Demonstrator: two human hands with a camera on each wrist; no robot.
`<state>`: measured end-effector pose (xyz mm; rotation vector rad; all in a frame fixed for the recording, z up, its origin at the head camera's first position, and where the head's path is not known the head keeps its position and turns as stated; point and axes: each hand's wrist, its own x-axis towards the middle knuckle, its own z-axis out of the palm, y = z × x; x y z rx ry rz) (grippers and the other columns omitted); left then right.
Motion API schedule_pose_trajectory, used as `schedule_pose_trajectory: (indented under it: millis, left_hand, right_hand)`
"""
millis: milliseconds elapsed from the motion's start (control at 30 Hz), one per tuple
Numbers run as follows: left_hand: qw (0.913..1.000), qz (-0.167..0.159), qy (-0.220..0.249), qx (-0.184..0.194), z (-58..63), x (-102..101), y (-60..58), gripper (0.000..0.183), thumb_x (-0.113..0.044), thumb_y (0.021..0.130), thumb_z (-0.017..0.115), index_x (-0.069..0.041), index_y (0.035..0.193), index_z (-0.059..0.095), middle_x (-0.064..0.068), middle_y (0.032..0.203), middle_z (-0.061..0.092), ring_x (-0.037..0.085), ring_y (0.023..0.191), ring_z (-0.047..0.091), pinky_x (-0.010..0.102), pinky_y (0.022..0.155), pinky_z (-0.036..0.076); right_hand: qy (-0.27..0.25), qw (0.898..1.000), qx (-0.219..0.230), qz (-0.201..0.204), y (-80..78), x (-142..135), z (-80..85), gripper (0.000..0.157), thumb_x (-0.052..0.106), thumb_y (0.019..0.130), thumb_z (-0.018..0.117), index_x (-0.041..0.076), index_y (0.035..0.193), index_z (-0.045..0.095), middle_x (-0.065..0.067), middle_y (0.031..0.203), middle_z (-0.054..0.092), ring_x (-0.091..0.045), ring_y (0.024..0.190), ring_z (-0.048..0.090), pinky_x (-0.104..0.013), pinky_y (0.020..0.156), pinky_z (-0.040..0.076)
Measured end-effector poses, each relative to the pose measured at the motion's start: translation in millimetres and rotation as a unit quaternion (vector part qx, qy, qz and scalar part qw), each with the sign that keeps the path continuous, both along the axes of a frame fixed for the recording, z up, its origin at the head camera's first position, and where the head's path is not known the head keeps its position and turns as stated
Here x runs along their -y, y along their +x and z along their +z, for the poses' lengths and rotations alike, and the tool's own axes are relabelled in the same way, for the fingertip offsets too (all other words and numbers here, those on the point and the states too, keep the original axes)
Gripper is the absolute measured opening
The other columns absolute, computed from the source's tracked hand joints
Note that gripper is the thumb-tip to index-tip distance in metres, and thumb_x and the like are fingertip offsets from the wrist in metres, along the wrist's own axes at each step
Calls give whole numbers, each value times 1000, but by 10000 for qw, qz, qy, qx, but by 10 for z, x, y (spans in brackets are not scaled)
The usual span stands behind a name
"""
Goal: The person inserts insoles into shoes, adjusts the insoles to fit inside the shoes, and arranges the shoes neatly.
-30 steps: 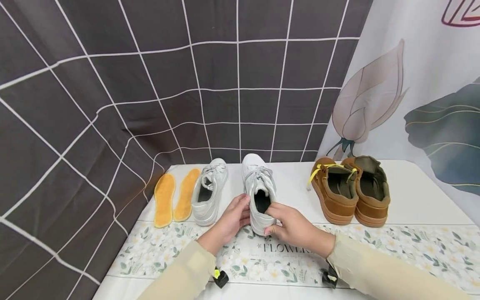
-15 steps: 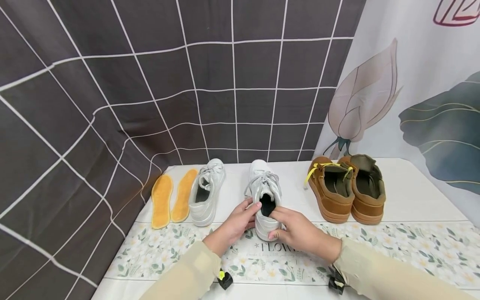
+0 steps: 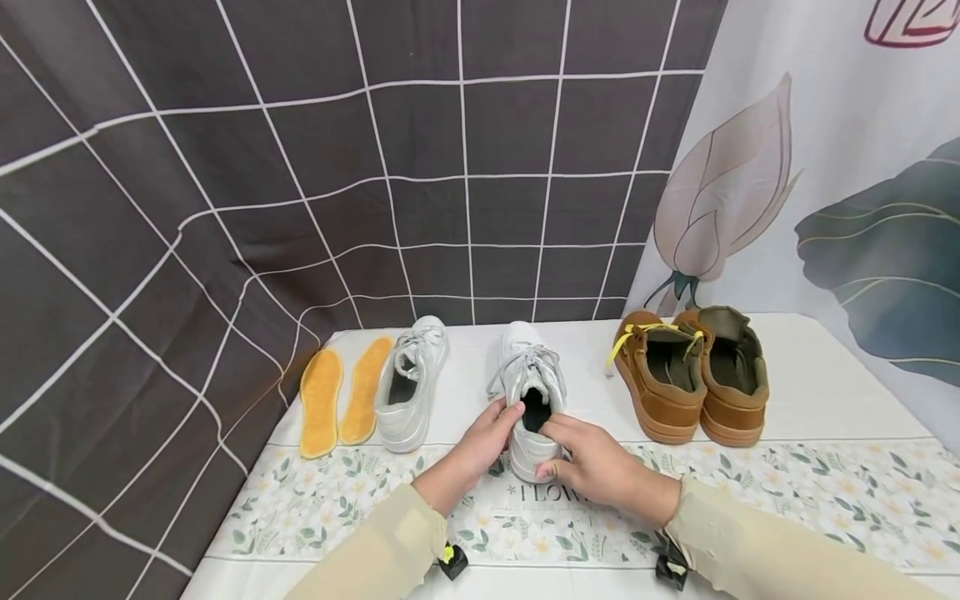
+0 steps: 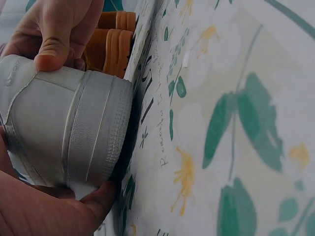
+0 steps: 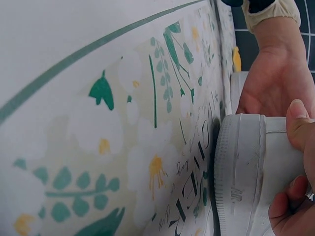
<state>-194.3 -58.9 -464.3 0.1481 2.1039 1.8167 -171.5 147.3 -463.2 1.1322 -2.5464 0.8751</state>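
From the white shoe (image 3: 528,367), the table edge (image 3: 480,328) lies at twelve o'clock, tabletop (image 3: 588,379) at three, left hand (image 3: 482,442) gripping from eight, right hand (image 3: 592,460) pinching its heel (image 3: 527,458) from four.

Head view bright, evenly lit, soft faint shadows, both wrist views dimmer, greyer.

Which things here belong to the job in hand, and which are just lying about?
In the job, going by what is touched:
middle white shoe
left hand, gripping its side
right hand, pinching its heel

Lying about, untouched (the first two may belong too):
other white shoe
yellow insoles
brown shoes
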Motion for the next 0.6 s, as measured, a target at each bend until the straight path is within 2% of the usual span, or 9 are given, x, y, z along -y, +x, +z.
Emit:
schedule_pose_trajectory:
  millis: [167,267,467,600]
  left_hand:
    - [9994,226,-247,-15,9,-24,8,65,-55,101,46,-12,150,43,12,148,49,28,133,49,50,113,36]
    - [9981,320,-516,-83,17,-24,7,64,-57,100,46,-14,147,47,11,148,50,31,137,45,52,113,35]
    - [9906,291,-1268,-425,37,22,-6,59,-56,101,44,-12,138,58,11,139,58,31,127,54,51,104,44]
    - [9931,148,-1118,-320,27,30,-9,64,-55,102,43,-8,145,51,15,147,52,35,136,46,54,110,40]
  right_hand:
    - [-131,9999,58,11,1,2,-19,54,35,79,76,19,128,63,-3,126,65,-22,117,64,-42,96,52]
    - [-177,9998,81,8,5,13,-21,57,35,79,77,17,131,62,-5,129,65,-23,119,63,-43,97,52]
    - [121,9999,-36,-49,-2,33,-2,44,40,82,74,20,119,63,7,114,64,-9,103,63,-36,89,54]
    - [38,9996,217,-188,-2,21,48,26,40,92,69,24,111,63,13,102,61,-4,86,58,-29,75,52]
